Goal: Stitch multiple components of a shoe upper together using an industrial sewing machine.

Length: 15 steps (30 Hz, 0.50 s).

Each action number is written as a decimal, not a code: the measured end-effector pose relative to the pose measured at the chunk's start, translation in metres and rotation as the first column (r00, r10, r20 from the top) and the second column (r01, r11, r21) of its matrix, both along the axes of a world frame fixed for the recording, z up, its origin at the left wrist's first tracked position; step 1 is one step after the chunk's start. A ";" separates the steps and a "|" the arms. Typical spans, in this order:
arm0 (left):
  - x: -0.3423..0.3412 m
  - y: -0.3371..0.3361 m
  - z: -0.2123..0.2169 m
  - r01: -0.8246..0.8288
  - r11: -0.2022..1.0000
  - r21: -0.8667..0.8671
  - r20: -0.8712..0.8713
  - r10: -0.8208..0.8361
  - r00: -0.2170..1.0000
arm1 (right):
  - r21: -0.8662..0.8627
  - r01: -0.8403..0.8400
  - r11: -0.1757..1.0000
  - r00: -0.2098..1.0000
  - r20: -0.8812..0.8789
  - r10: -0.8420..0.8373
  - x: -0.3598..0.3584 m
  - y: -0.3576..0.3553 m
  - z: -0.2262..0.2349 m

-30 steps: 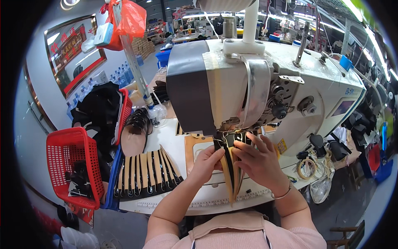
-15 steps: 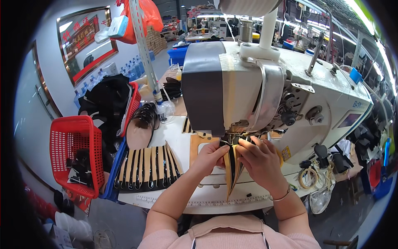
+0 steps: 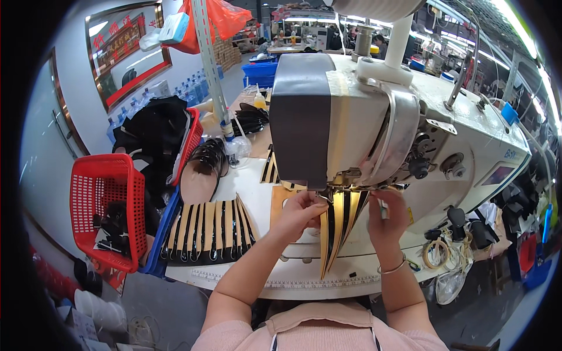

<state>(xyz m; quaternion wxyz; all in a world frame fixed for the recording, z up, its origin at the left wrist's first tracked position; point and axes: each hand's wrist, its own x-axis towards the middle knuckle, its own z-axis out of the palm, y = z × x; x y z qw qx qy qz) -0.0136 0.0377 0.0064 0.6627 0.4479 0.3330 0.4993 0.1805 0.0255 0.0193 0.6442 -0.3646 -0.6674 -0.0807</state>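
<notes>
Under the head of a white industrial sewing machine (image 3: 374,123), a black-and-tan strip piece (image 3: 336,228) hangs toward me, its long tongues tapering to points. My left hand (image 3: 301,215) pinches the piece's left edge close to the needle area, thumb on top. My right hand (image 3: 389,216) is to the right of the piece, fingers curled, fingertips up by the machine's presser area. Something small and pale green shows inside the right hand; its kind cannot be made out. The needle itself is hidden by the machine head.
Left on the white table lie a fan of similar black-and-tan pieces (image 3: 213,231) and a black shoe upper with a tan insole (image 3: 198,181). Beyond are a red basket (image 3: 137,205) and black material (image 3: 149,131). Tape rolls (image 3: 436,254) hang at the right.
My right hand has left the top of the strip piece and moved right, its fingers now curled. The strips have spread wider. My left hand stays at the left edge. The view has shifted slightly.
</notes>
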 end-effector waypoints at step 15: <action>0.004 -0.024 -0.020 -0.012 0.284 0.959 -0.172 0.611 0.773 | -0.011 -0.999 -0.040 0.005 -0.989 0.149 0.002 -0.041 -0.087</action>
